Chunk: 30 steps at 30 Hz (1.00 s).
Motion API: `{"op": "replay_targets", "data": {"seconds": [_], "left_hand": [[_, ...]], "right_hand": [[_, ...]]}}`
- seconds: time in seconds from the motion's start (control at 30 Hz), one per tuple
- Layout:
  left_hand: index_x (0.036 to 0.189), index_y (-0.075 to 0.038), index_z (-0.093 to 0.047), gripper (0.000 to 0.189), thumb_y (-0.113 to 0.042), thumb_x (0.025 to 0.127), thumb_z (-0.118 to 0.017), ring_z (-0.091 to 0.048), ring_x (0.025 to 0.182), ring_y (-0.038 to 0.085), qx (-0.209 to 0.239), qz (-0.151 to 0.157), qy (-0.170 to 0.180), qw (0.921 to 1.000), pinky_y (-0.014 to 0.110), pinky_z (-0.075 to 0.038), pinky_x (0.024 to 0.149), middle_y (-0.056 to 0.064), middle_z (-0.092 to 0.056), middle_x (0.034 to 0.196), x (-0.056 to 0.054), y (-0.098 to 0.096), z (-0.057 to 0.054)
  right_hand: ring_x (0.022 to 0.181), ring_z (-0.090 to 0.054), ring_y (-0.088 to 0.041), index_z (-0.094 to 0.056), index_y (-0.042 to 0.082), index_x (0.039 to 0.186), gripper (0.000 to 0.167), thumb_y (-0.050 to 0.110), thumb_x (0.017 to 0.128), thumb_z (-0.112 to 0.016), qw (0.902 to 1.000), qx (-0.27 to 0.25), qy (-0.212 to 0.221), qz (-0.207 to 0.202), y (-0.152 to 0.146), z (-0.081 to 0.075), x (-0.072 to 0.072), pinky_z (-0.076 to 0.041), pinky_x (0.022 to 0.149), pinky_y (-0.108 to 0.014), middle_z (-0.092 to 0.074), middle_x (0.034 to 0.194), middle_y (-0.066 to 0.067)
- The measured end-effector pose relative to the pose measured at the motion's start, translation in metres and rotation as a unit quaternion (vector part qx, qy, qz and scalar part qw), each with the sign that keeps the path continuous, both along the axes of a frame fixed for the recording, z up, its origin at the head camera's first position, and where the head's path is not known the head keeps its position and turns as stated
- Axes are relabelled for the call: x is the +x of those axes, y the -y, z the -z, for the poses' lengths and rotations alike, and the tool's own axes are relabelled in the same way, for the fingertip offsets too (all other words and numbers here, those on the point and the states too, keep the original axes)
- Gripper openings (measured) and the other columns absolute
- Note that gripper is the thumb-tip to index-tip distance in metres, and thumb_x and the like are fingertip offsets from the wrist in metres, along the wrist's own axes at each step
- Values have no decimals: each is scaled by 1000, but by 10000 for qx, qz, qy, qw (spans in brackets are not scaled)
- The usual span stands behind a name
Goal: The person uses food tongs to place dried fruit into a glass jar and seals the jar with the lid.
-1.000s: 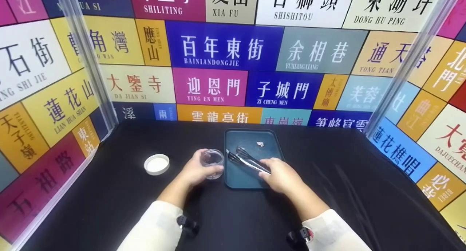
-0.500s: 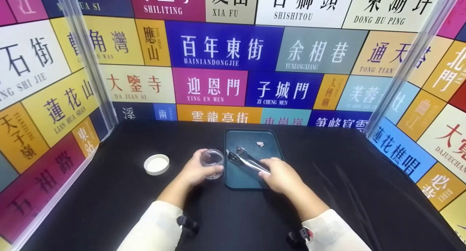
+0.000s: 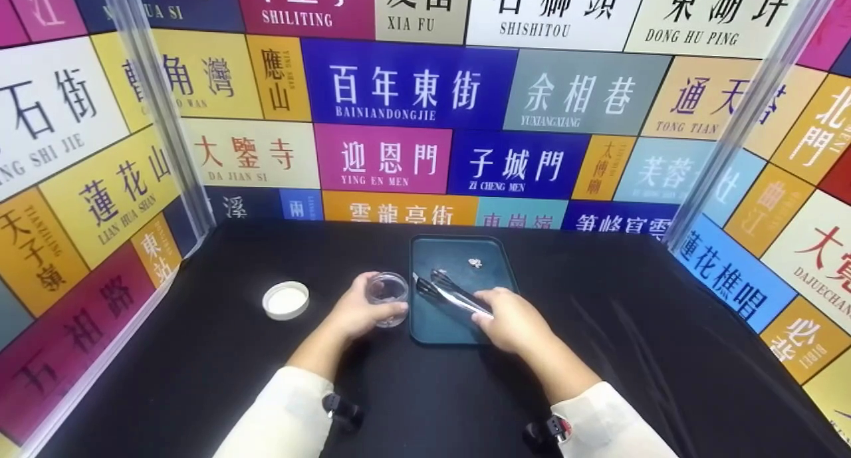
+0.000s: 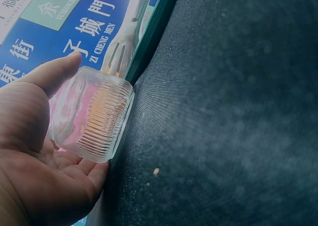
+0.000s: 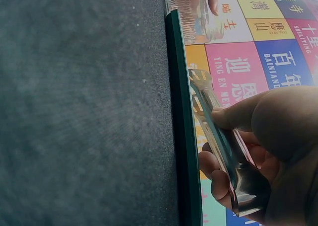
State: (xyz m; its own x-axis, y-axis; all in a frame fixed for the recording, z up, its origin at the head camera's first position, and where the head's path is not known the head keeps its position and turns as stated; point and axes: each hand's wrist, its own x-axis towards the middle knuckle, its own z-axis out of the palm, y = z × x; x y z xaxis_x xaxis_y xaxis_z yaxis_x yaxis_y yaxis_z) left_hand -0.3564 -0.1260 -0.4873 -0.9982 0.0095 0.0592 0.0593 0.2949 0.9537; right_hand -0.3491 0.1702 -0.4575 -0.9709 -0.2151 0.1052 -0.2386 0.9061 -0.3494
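Note:
My left hand [image 3: 354, 306] holds a clear ribbed jar [image 3: 387, 290] with no lid on it, thumb on the near side. The jar stands on the black cloth just left of a dark teal tray [image 3: 447, 326]. My right hand [image 3: 520, 320] grips metal tongs [image 3: 461, 297]; their slotted, fork-like ends lie over the left part of the tray, slightly apart. Nothing can be made out between those ends. A small cluster of whitish pieces [image 3: 475, 263] lies toward the back of the tray. In the right wrist view the thumb and fingers squeeze the tongs [image 5: 226, 149] from both sides.
A white round lid [image 3: 286, 300] lies on the black cloth [image 3: 412, 391] left of the jar. Walls printed with coloured signs [image 3: 412, 79] stand behind and at both sides. A tiny pale speck [image 4: 156, 171] shows in the left wrist view.

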Motion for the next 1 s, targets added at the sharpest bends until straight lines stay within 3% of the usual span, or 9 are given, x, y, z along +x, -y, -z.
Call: {"op": "replay_targets", "data": {"seconds": [0.53, 1.0], "left_hand": [[155, -4, -44, 94, -27, 79, -95, -61, 136, 39, 8, 32, 6, 10000, 53, -45, 122, 22, -62, 147, -1, 0, 1], [155, -4, -44, 95, -27, 78, -96, -61, 135, 38, 10, 26, -17, 10000, 52, -45, 122, 22, -63, 146, -1, 0, 1]], "right_hand": [[137, -63, -35, -65, 15, 147, 48, 32, 103, -71, 10000, 19, 57, 52, 1, -3, 2, -46, 121, -56, -67, 147, -15], [138, -63, -35, -64, 17, 149, 49, 32, 102, -72, 9999, -79, 68, 135, 4, -17, 7, -47, 121, -57, -66, 147, -13]]}}
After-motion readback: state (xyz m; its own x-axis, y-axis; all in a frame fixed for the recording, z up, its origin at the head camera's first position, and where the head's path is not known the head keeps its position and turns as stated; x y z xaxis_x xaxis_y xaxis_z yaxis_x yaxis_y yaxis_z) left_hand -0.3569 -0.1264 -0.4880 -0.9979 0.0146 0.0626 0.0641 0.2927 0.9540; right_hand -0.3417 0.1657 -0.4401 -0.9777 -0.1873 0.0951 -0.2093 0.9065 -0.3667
